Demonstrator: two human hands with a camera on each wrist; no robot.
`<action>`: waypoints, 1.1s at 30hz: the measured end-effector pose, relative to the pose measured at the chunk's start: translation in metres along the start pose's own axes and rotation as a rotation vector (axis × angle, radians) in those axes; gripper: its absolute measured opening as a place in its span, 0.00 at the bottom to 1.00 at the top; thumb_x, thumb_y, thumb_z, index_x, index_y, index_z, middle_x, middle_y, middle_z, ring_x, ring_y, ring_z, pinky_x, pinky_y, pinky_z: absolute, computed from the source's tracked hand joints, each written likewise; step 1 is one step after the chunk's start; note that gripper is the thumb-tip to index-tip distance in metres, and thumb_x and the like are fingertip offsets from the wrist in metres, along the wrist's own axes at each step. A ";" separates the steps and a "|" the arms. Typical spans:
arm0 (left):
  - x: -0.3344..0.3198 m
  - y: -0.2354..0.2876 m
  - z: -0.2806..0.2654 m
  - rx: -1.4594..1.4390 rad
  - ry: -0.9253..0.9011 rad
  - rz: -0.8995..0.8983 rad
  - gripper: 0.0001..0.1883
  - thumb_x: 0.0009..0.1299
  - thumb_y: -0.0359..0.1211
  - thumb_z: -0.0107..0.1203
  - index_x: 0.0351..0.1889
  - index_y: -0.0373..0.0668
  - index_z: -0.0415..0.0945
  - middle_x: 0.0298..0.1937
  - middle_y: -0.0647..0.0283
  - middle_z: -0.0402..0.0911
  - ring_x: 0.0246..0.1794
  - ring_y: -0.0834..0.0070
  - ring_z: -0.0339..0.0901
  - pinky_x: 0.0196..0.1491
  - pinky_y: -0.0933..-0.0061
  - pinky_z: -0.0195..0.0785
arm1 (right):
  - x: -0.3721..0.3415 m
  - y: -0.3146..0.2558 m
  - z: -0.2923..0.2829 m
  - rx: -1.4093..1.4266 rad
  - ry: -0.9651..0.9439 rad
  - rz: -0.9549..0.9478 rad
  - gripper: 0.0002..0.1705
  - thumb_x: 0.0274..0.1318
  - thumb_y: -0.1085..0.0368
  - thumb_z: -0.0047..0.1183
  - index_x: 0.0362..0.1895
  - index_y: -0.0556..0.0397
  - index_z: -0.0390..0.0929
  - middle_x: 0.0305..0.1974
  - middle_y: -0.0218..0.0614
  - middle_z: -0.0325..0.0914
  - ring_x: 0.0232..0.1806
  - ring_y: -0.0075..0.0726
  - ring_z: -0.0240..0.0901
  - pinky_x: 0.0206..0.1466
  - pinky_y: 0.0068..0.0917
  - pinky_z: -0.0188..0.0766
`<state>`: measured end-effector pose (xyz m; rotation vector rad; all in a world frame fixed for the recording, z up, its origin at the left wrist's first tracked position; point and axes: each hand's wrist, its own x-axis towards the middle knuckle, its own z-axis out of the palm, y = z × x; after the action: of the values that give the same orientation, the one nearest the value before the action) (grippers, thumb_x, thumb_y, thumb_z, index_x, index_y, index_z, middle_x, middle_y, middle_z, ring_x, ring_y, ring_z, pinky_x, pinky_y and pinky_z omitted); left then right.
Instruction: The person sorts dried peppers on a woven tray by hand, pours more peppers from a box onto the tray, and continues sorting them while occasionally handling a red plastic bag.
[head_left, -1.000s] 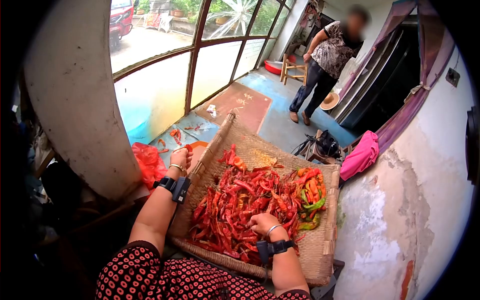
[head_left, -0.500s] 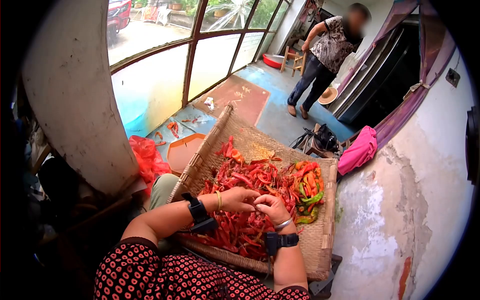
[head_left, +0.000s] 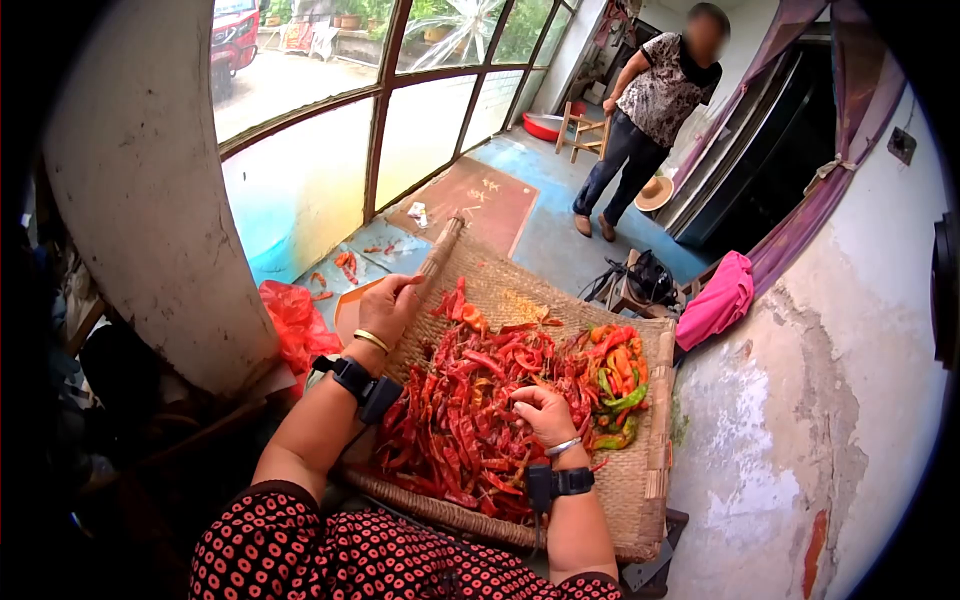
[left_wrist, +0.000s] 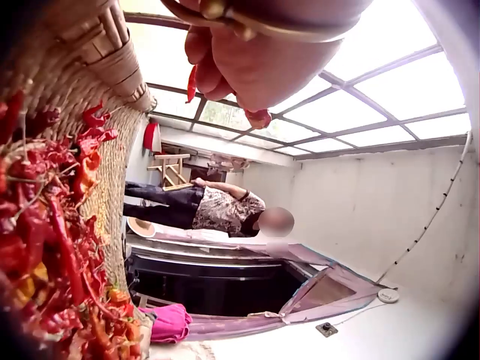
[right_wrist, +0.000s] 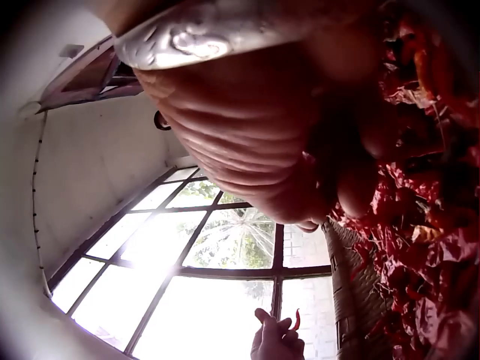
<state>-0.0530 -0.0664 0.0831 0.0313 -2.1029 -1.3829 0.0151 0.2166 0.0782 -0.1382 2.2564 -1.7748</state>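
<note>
My left hand is raised over the left rim of a woven tray, gripping a red chili pepper; its red tip pokes out between the fingers in the left wrist view. Dried red chilies lie heaped across the tray. Over the middle of that heap, my right hand has its fingers curled in toward the thumb. Whether it holds something small, I cannot tell. Green and orange peppers lie together at the tray's right side.
An orange-rimmed basin stands left of the tray, partly behind my left hand. Beside it is a red plastic bag, with loose chilies on the floor beyond. A person stands ahead holding a wooden stool. The wall is close on the right.
My left hand came in from the left to meet my right hand over the chilies, then moved back out to the tray's left rim with a chili. My right hand rose slightly from the heap.
</note>
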 end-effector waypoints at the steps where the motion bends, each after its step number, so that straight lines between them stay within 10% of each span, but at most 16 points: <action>1: 0.005 -0.015 -0.002 0.125 0.055 0.012 0.08 0.61 0.32 0.49 0.35 0.41 0.76 0.23 0.59 0.77 0.23 0.74 0.75 0.27 0.77 0.66 | -0.003 -0.005 0.002 -0.012 -0.021 0.003 0.09 0.50 0.70 0.48 0.38 0.56 0.74 0.30 0.30 0.74 0.23 0.19 0.69 0.26 0.18 0.68; 5: 0.013 -0.084 0.005 -0.064 -0.056 -0.471 0.09 0.62 0.30 0.48 0.35 0.37 0.76 0.21 0.63 0.76 0.20 0.79 0.73 0.25 0.77 0.66 | 0.002 0.001 0.004 -0.189 -0.021 -0.025 0.09 0.48 0.69 0.48 0.36 0.55 0.75 0.31 0.31 0.76 0.25 0.21 0.71 0.29 0.20 0.69; 14: 0.012 -0.141 0.012 -0.295 -0.128 -0.716 0.09 0.62 0.27 0.44 0.36 0.36 0.74 0.19 0.67 0.71 0.15 0.80 0.69 0.18 0.77 0.63 | 0.003 0.010 0.018 -0.526 -0.093 -0.194 0.10 0.44 0.67 0.49 0.34 0.54 0.76 0.33 0.35 0.76 0.34 0.32 0.72 0.38 0.26 0.69; 17: 0.009 -0.154 0.014 -0.053 -0.239 -0.591 0.09 0.61 0.27 0.45 0.36 0.35 0.74 0.22 0.62 0.74 0.20 0.76 0.72 0.24 0.74 0.66 | 0.007 0.019 0.017 -0.538 -0.086 -0.265 0.10 0.45 0.68 0.49 0.34 0.54 0.76 0.33 0.33 0.75 0.32 0.27 0.72 0.36 0.24 0.69; 19: 0.005 -0.143 0.015 0.534 0.110 0.123 0.11 0.60 0.29 0.46 0.38 0.34 0.73 0.26 0.56 0.76 0.28 0.72 0.74 0.32 0.73 0.67 | 0.007 0.021 0.017 -0.543 -0.080 -0.289 0.10 0.45 0.68 0.49 0.34 0.54 0.76 0.33 0.33 0.76 0.31 0.26 0.72 0.35 0.24 0.69; 20: 0.006 -0.137 0.017 0.533 0.109 0.121 0.11 0.60 0.29 0.46 0.38 0.34 0.73 0.26 0.56 0.76 0.28 0.72 0.74 0.32 0.73 0.67 | 0.007 0.021 0.017 -0.471 -0.053 -0.229 0.10 0.45 0.68 0.49 0.35 0.55 0.76 0.33 0.35 0.76 0.32 0.29 0.73 0.37 0.25 0.69; 22: 0.008 -0.053 0.008 0.239 -0.028 0.067 0.13 0.59 0.30 0.49 0.41 0.37 0.73 0.33 0.53 0.76 0.34 0.70 0.74 0.39 0.74 0.66 | 0.006 0.015 0.018 -0.396 -0.031 -0.164 0.11 0.44 0.69 0.48 0.35 0.56 0.76 0.33 0.36 0.76 0.34 0.32 0.73 0.38 0.26 0.69; 26: -0.028 0.029 0.028 -0.350 -0.994 -0.277 0.14 0.60 0.36 0.52 0.42 0.39 0.72 0.35 0.58 0.77 0.34 0.71 0.74 0.38 0.72 0.67 | 0.001 0.001 0.020 -0.144 -0.014 -0.048 0.10 0.49 0.70 0.48 0.38 0.56 0.74 0.30 0.30 0.76 0.25 0.20 0.72 0.29 0.19 0.69; 30: -0.074 0.042 0.054 -0.234 -1.187 0.202 0.20 0.60 0.35 0.54 0.48 0.38 0.67 0.32 0.64 0.76 0.33 0.75 0.73 0.38 0.74 0.67 | 0.001 0.003 0.017 0.052 -0.025 -0.040 0.08 0.50 0.71 0.47 0.36 0.57 0.73 0.28 0.29 0.74 0.23 0.19 0.69 0.24 0.15 0.66; 33: -0.088 0.038 0.060 -0.173 -1.226 0.094 0.17 0.60 0.38 0.54 0.45 0.39 0.69 0.31 0.62 0.77 0.31 0.74 0.74 0.36 0.73 0.67 | -0.003 -0.003 0.019 0.210 0.007 -0.007 0.08 0.50 0.71 0.48 0.37 0.57 0.72 0.25 0.28 0.73 0.23 0.18 0.68 0.22 0.14 0.64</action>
<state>-0.0005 0.0298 0.0570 -1.2507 -2.7886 -1.7242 0.0232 0.1985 0.0769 -0.0988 2.0597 -2.0039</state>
